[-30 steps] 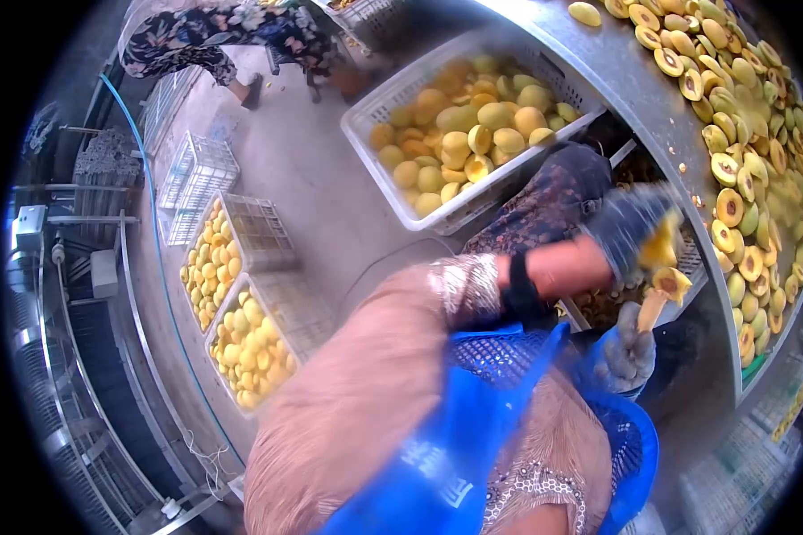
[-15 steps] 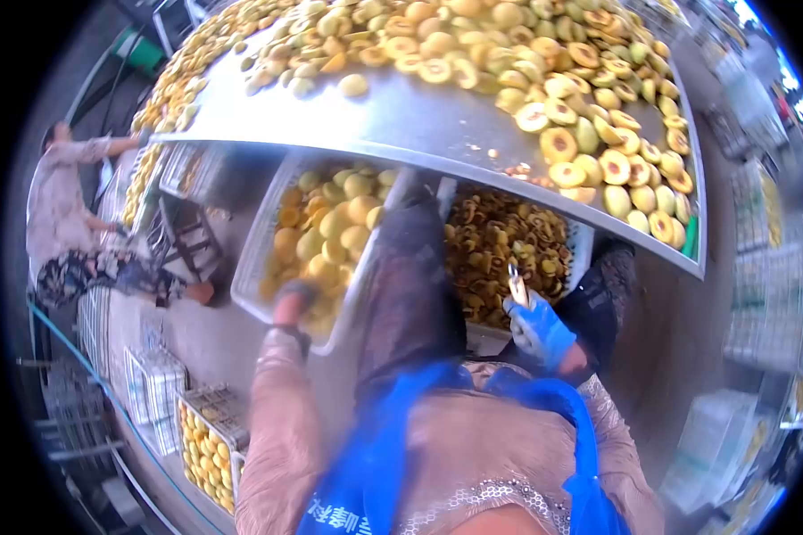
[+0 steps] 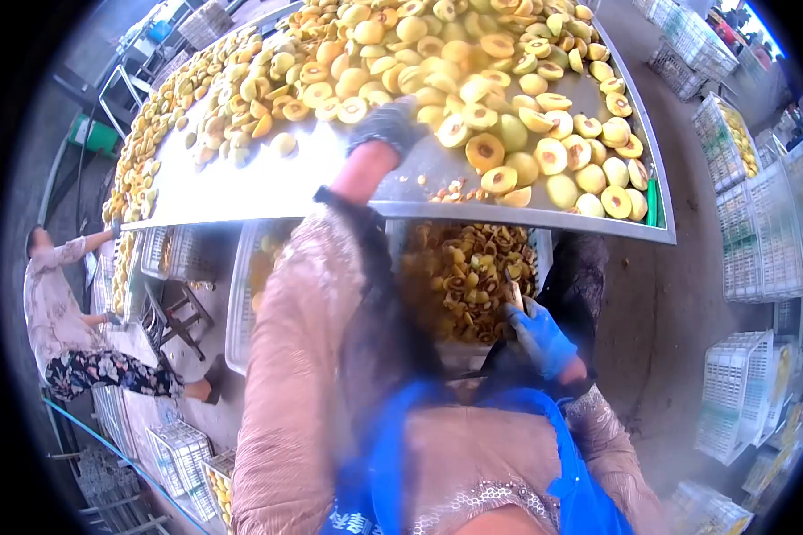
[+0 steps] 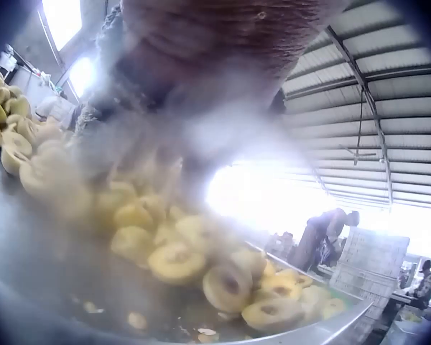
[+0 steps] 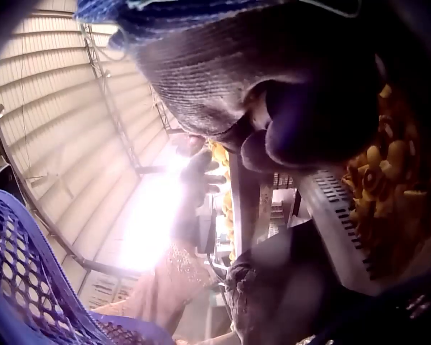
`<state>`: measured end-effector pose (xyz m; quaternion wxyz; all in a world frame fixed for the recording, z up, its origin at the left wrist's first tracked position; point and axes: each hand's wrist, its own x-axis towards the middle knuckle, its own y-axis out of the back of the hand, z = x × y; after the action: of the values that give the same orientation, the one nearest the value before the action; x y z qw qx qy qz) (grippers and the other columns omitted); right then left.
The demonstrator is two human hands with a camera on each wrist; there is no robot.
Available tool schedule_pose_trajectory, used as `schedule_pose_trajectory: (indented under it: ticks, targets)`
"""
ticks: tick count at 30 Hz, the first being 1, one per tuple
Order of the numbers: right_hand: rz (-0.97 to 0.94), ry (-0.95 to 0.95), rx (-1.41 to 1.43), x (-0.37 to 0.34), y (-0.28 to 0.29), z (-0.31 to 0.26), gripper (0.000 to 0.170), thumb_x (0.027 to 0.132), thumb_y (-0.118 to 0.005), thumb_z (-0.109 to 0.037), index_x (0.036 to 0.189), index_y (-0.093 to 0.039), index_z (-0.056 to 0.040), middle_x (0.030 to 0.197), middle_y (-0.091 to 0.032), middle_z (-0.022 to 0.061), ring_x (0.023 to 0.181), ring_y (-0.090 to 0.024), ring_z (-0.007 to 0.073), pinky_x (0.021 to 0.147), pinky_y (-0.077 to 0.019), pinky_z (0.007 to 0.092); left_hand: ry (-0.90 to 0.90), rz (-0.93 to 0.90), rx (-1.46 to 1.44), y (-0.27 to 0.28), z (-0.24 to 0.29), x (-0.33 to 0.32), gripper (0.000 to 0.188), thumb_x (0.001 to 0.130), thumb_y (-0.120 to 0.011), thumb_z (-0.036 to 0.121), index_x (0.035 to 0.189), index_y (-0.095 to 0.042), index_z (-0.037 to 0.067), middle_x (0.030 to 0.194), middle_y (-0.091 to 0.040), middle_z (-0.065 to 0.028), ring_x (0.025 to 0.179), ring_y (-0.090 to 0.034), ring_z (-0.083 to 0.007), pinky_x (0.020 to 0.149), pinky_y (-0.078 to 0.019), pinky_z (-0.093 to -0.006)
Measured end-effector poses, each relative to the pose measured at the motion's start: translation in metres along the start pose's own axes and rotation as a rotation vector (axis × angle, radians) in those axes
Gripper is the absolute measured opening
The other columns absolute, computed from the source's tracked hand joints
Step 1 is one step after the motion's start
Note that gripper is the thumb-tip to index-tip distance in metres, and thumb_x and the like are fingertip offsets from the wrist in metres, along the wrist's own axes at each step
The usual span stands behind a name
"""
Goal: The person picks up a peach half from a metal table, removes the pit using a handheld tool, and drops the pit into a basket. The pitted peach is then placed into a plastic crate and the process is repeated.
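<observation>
In the head view my gloved left hand (image 3: 384, 128) reaches over the metal table (image 3: 419, 211), at the near edge of a pile of halved yellow fruit (image 3: 485, 152). The glove is blurred, so whether it touches fruit cannot be told. My right hand (image 3: 541, 336), in a blue and grey glove, grips a small tool with a light handle (image 3: 515, 295) above a crate of cut fruit pieces (image 3: 482, 267). The right wrist view shows the curled fingers of the right glove (image 5: 273, 136).
A crate of yellow fruit (image 3: 239, 312) stands under the table, left of my legs. Another person (image 3: 61, 303) is at the table's far left. Stacked white crates (image 3: 767, 223) stand at the right. Small scraps (image 3: 455, 191) lie near the table edge.
My left hand has moved from the whole-fruit crate up over the table. The right hand stays low with the tool. The head view has shifted, bringing the fruit pile nearer the centre.
</observation>
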<state>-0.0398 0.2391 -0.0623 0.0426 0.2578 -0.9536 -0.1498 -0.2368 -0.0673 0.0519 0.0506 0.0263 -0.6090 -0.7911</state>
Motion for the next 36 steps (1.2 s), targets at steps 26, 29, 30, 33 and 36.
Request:
schedule_pose_trajectory:
  ticks: [26, 29, 30, 33, 36]
  targets:
    - [-0.172, -0.412, 0.607, 0.028, 0.019, -0.15, 0.03, 0.092, -0.052, -0.027, 0.111, -0.046, -0.0048, 0.064, -0.048, 0.0021, 0.039, -0.04, 0.0081, 0.034, -0.0302, 0.0205, 0.038, 0.181, -2.043, 0.019, 0.041, -0.108, 0.045, 0.084, -0.057, 0.047, 0.102, -0.055, 0.005, 0.086, -0.06, -0.0119, 0.067, -0.061, -0.0262, 0.051, -0.0523, -0.0343]
    - [-0.137, -0.369, 0.553, 0.027, 0.002, -0.155, 0.026, 0.092, -0.052, -0.028, 0.103, -0.045, -0.0052, 0.062, -0.047, 0.0021, 0.037, -0.04, 0.0076, 0.03, -0.0291, 0.0208, 0.04, 0.269, -1.944, 0.0, 0.054, -0.136, 0.039, 0.085, -0.057, 0.039, 0.101, -0.055, 0.004, 0.087, -0.06, -0.0107, 0.072, -0.061, -0.0229, 0.059, -0.0524, -0.0329]
    - [-0.135, -0.356, 0.545, 0.027, -0.002, -0.158, 0.025, 0.091, -0.052, -0.028, 0.101, -0.045, -0.0054, 0.061, -0.047, 0.0022, 0.037, -0.041, 0.0075, 0.03, -0.0294, 0.0207, 0.055, 0.28, -1.891, -0.001, 0.057, -0.147, 0.036, 0.085, -0.056, 0.036, 0.101, -0.056, 0.003, 0.088, -0.061, -0.0103, 0.072, -0.061, -0.0218, 0.06, -0.0522, -0.0322]
    - [-0.123, -0.252, 0.452, 0.024, -0.012, -0.154, 0.023, 0.091, -0.051, -0.026, 0.098, -0.044, -0.0057, 0.061, -0.048, 0.0025, 0.036, -0.042, 0.0077, 0.03, -0.0316, 0.0211, -0.006, 0.339, -1.566, -0.008, 0.06, -0.174, 0.028, 0.086, -0.055, 0.026, 0.1, -0.056, 0.002, 0.088, -0.061, -0.0092, 0.073, -0.06, -0.0186, 0.062, -0.0516, -0.03]
    - [-0.107, -0.204, 0.37, 0.021, -0.019, -0.146, 0.019, 0.09, -0.052, -0.023, 0.096, -0.043, -0.0065, 0.061, -0.048, 0.0027, 0.036, -0.042, 0.0082, 0.029, -0.0317, 0.0219, -0.083, 0.439, -1.224, -0.02, 0.06, -0.191, 0.019, 0.087, -0.054, 0.016, 0.099, -0.057, 0.001, 0.088, -0.062, -0.008, 0.074, -0.06, -0.0155, 0.065, -0.0509, -0.0279]
